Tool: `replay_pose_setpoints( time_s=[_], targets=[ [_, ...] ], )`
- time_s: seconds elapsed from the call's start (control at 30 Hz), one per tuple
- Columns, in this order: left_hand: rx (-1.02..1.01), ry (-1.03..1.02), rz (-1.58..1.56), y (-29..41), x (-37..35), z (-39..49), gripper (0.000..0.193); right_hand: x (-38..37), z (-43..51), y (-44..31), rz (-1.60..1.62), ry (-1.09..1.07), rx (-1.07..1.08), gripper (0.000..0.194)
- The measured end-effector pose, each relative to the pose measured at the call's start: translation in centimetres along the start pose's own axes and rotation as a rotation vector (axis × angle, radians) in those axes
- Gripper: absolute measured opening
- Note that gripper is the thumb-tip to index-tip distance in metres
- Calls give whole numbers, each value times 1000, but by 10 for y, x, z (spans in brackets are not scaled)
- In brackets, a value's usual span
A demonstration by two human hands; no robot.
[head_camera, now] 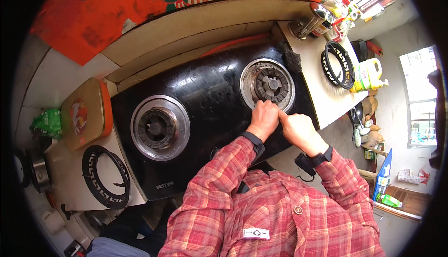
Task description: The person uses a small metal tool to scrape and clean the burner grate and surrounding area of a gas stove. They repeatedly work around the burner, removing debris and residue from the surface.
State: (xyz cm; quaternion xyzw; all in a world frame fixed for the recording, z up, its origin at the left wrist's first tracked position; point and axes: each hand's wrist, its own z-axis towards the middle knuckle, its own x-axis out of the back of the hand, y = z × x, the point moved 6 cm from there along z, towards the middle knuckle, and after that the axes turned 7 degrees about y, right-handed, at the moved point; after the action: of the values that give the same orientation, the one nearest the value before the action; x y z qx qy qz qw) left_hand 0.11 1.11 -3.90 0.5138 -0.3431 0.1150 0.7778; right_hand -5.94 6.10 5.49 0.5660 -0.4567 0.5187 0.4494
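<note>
My left hand (265, 119) is curled at the near rim of the right burner (274, 84), and the back of it faces up. Close beside it, my right hand (301, 131) has its fingers folded, with its thumb side against the left hand. Whatever the fingers may hold is hidden beneath them. Both hands are over a black glass-topped gas cooktop (213, 108). The right burner's steel drip ring (246, 90) looks stained. The left burner (156, 128) sits in a shinier steel ring (183, 136). No pan support stands on either burner.
One black pan support (105, 201) lies on the left counter, near a tin box (85, 113). Another pan support (337, 64) tilts on the right counter, by a yellow detergent jug (369, 75). A dark scouring pad (293, 60) rests at the cooktop's right edge.
</note>
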Motion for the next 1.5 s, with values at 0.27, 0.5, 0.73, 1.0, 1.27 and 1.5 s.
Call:
replay_pose_setpoints(
  time_s=[0.27,0.5,0.73,1.0,1.27,1.5],
  targets=[
    [-67,-55,-85,18,-3,-16,12,5,-27,16,156,82,-61,28],
    [-173,-35,-95,18,-16,-16,5,-6,-40,21,325,178,-85,37],
    [-119,53,-76,3,-10,-14,3,-6,-29,0,50,122,31,50],
    [-158,-80,-61,4,-13,-12,5,-3,-27,-9,-52,65,73,49],
    [-136,-57,-150,7,-11,-14,7,1,-28,-11,-79,-23,66,43],
    [-185,-5,-92,-12,3,-5,6,-5,-16,-13,88,157,-7,47]
  ],
)
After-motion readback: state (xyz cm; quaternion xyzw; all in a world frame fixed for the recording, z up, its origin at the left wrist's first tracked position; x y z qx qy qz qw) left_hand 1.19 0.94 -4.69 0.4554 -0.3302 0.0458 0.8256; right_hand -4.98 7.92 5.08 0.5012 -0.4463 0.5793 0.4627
